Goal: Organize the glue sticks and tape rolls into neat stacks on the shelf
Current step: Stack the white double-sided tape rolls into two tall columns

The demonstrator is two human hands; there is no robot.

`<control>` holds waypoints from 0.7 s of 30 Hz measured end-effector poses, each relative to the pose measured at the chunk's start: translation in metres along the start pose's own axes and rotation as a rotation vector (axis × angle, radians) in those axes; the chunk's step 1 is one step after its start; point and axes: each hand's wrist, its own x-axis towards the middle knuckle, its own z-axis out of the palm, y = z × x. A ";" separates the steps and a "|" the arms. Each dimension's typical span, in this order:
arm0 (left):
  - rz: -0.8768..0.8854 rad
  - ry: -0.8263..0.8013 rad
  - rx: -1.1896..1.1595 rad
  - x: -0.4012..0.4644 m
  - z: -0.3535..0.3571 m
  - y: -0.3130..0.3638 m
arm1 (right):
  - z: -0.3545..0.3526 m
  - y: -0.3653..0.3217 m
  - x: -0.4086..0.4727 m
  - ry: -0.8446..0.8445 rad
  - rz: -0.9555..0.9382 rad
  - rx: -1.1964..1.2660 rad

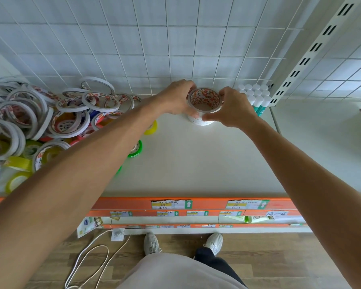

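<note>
Both of our hands are closed around one short stack of white tape rolls (203,109) at the back of the shelf (196,163): the left hand (176,99) curls over its far-left rim, and the right hand (230,109) pinches its right side with the thumb low at the front. The stack stands on the shelf, and the topmost roll looks to be the one we are squaring up.

Trouble, as we judge it, would come from uneven pressure. If one hand squeezes harder, the top roll could slide off-centre and tip the column. Just beyond the right hand stand the glue sticks (256,97), packed upright in the corner, and a nudge from those knuckles could topple them. Our left forearm crosses above the loose tape pile (40,122), which lies well to the left of the left hand, so pulling that arm back low could drag rolls off the front edge.

The shelf is white with an orange price rail (206,204) along the edge nearest us, backed by a wire grid panel (154,49). Below us lies wood-look floor (279,257) with a white cable (92,257).
</note>
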 end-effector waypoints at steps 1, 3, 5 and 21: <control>0.000 -0.003 0.027 -0.003 0.000 0.001 | 0.000 -0.001 -0.003 -0.022 -0.005 -0.019; 0.010 0.008 0.107 -0.012 0.000 0.001 | 0.003 -0.001 -0.011 -0.024 -0.052 -0.087; 0.024 0.048 0.178 -0.031 0.000 -0.004 | 0.007 -0.001 -0.026 0.034 -0.132 -0.171; -0.148 0.289 0.191 -0.233 -0.044 -0.088 | 0.078 -0.124 -0.057 -0.121 -0.558 -0.169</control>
